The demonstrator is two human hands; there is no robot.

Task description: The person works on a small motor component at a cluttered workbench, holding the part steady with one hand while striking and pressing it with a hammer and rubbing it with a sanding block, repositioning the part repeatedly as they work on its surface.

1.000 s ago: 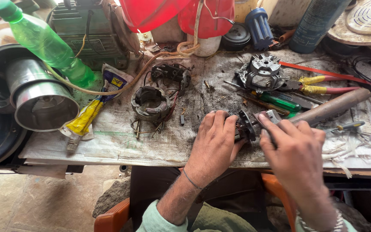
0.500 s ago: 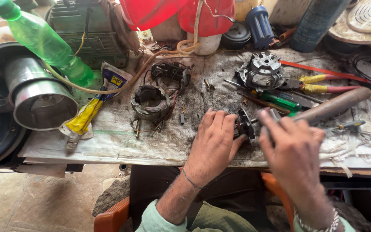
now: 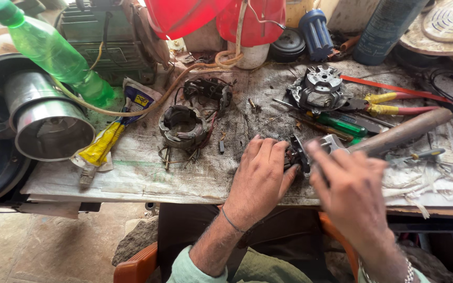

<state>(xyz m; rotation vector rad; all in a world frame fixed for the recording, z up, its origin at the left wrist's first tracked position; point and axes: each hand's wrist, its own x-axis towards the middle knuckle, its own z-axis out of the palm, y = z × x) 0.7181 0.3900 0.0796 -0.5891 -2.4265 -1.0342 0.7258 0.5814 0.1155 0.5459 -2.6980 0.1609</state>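
My left hand [image 3: 260, 181] lies palm down at the front of the workbench [image 3: 132, 173], its fingers pressed on a small dark metal part [image 3: 295, 155]. My right hand [image 3: 349, 196] is blurred just right of that part, fingers close to it; whether it grips anything I cannot tell. A hammer with a wooden handle [image 3: 402, 132] lies right behind my right hand. A wound stator coil [image 3: 183, 126] sits left of my left hand.
A green plastic bottle [image 3: 53, 52] and a steel cylinder [image 3: 48, 123] stand at the left, by a yellow tube [image 3: 100, 147]. A round metal housing [image 3: 321, 86], yellow-handled pliers [image 3: 399, 104] and a green screwdriver [image 3: 342, 126] lie behind. Red containers [image 3: 226, 18] hang at the back.
My right hand has shifted slightly over the small dark part and is now blurred. My left hand stays pressed on the part.
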